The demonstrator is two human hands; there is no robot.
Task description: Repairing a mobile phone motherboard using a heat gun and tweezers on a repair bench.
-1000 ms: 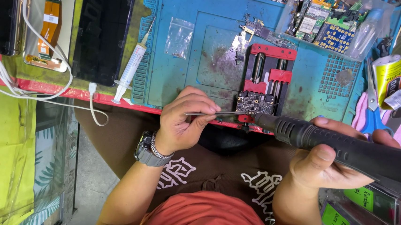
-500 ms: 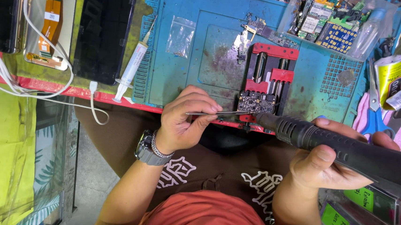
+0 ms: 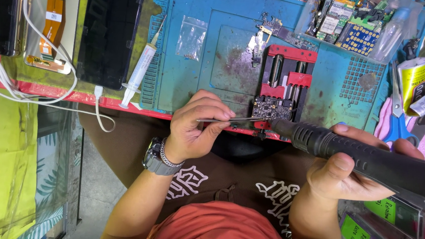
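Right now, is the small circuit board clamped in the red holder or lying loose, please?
Clamped: the circuit board sits gripped at the near end of the red holder.

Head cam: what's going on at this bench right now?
A person is working on a small circuit board clamped in a red board holder on a blue work mat. The left hand holds tweezers with their tips at the board. The right hand grips a black hot-air handpiece, its nozzle aimed at the same spot. A syringe and a dark phone lie nearby.
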